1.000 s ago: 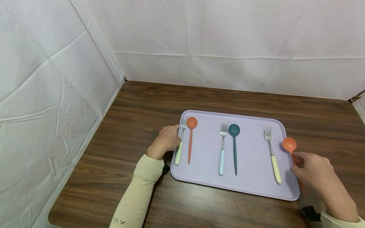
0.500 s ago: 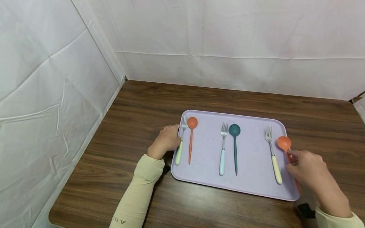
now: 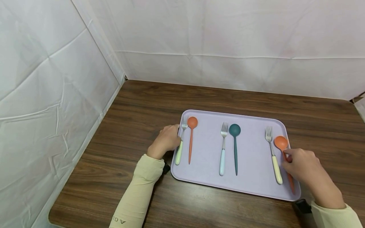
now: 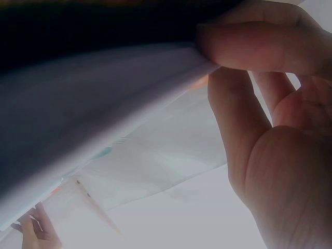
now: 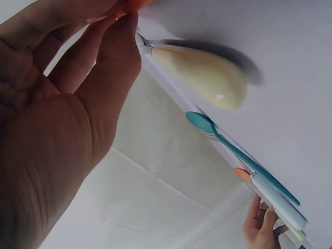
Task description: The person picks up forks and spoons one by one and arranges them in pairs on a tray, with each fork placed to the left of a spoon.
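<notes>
At the right side of the lavender tray [image 3: 252, 150], my right hand [image 3: 303, 164] pinches the handle of an orange spoon [image 3: 281, 142] between thumb and fingers. Just left of that spoon lies a fork with a pale yellow handle [image 3: 277, 170]. My left hand [image 3: 165, 141] pinches the tray's left rim, thumb and finger meeting at its edge [image 4: 194, 67] in the left wrist view. Close to it lie a fork with a light green handle [image 3: 179, 153] and a second orange spoon [image 3: 191, 139]. The right wrist view shows the yellow handle [image 5: 207, 78] near my fingertips.
A fork with a pale blue handle [image 3: 222, 161] and a dark teal spoon [image 3: 235, 148] lie side by side mid-tray. The tray rests on a dark wooden table [image 3: 137, 107]. White sheets [image 3: 228, 41] hang behind and to the left.
My right hand has moved left with the orange spoon, from over the tray's right rim to inside it, beside the yellow-handled fork. The left hand stays in place.
</notes>
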{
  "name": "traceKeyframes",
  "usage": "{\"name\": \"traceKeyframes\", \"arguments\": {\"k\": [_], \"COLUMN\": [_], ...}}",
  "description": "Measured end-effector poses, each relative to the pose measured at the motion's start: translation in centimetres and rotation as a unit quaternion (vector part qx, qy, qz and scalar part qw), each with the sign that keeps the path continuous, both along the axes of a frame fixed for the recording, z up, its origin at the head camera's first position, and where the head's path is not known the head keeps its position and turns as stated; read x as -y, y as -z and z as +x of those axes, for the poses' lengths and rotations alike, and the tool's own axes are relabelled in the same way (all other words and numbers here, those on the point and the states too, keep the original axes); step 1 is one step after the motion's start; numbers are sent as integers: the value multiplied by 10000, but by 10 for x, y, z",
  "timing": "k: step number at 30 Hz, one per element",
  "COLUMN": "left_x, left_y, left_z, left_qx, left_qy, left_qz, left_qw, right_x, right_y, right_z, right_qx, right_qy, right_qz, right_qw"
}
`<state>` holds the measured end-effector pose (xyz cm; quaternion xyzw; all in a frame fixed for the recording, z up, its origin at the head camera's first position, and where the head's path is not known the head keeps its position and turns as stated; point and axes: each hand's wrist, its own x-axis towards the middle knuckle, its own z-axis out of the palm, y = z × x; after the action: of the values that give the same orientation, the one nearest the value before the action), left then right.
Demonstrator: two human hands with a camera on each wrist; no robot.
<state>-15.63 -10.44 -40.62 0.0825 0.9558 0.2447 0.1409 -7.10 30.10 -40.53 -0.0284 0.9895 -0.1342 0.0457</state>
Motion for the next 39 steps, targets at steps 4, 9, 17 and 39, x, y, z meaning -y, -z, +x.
{"name": "traceKeyframes", "arguments": {"k": [4,9,17,39], "left_x": [1,2,1,2], "left_y": [0,0,-1,1], "left_z": [-1,-1,1,2], "left_qx": [-65,5,15,-20], "left_qy": [57,12,4,93], "left_qz": [-106,-100,-66,-28], "left_qw": [9999,9999,10000,10000], "right_x": [1,2,-1,-12], "right_y": [1,1,0,-9], "right_z": [-2,-7,-15,-10], "right_qx": [0,106,188,77], "right_qy": [-23,-29,-3,142], "right_qz": [51,72,1,-158], "right_qw": [10000,9999,9998,9997]}}
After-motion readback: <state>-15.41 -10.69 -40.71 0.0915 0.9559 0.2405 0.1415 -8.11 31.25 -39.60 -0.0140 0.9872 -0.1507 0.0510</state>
